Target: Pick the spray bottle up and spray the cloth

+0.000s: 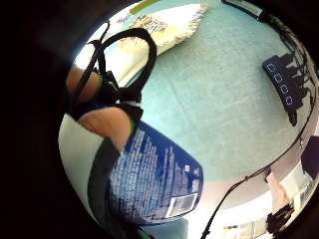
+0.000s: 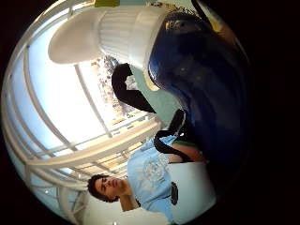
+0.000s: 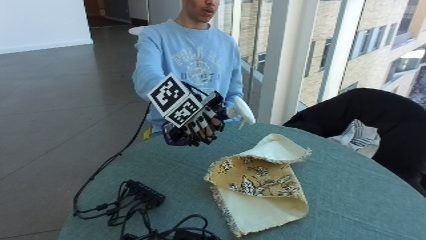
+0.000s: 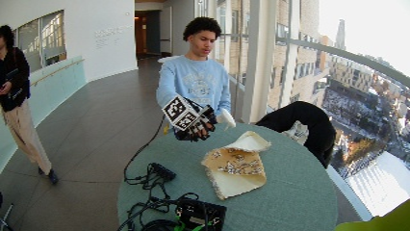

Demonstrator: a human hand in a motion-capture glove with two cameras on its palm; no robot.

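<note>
My gloved right hand [image 3: 198,126] is raised above the near-left part of the round table and grips a dark blue spray bottle [image 3: 174,139]. Its white spray head [image 3: 241,111] sticks out toward the cloth side. The little finger side palm view shows the bottle's blue printed label [image 1: 159,179] close to the palm. In the thumb side palm view the white nozzle [image 2: 101,33] and blue body [image 2: 201,84] fill much of the picture. A folded yellow floral cloth [image 3: 261,187] with a cream lining lies on the table, right of and below the hand.
The table [image 3: 359,200] has a teal felt top. A black power strip [image 3: 143,194] with tangled cables [image 3: 166,231] lies at its left front. A black jacket [image 3: 373,117] hangs over a chair at the right. Window frames stand behind.
</note>
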